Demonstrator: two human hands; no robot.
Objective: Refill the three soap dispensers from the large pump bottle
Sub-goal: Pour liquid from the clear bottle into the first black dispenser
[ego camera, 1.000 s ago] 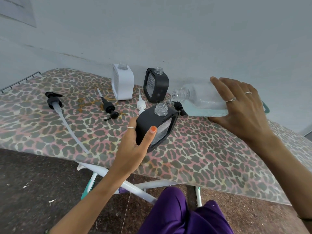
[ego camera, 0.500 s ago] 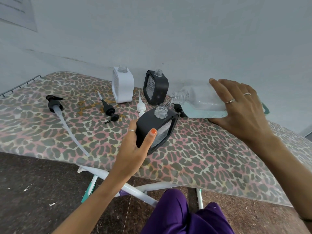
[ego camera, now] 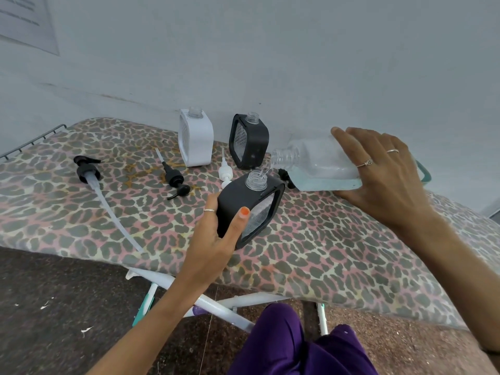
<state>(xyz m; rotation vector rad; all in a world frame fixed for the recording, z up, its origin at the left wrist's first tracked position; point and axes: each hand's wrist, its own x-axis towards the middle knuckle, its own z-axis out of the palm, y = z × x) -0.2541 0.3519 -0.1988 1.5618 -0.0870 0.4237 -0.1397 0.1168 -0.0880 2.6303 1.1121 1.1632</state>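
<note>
My left hand (ego camera: pixel 216 236) grips a black soap dispenser (ego camera: pixel 251 209), tilted, its open clear neck up. My right hand (ego camera: pixel 378 177) holds the large clear bottle (ego camera: pixel 319 166) tipped on its side above the board, its mouth over the dispenser's neck. A thin clear stream runs from mouth to neck, and pale blue liquid lies along the bottle's lower side. A white dispenser (ego camera: pixel 195 139) and a second black dispenser (ego camera: pixel 249 140) stand uncapped near the wall.
Everything sits on a leopard-print ironing board (ego camera: pixel 324 253). Loose on it lie a large black pump with a long tube (ego camera: pixel 89 171), a small black pump (ego camera: pixel 174 178) and a white pump (ego camera: pixel 225 171). The wall rises just behind the board, and purple trousers (ego camera: pixel 292 345) show below.
Both hands and both bottles hold nearly the same pose throughout. The clear stream keeps running into the dispenser's neck.
</note>
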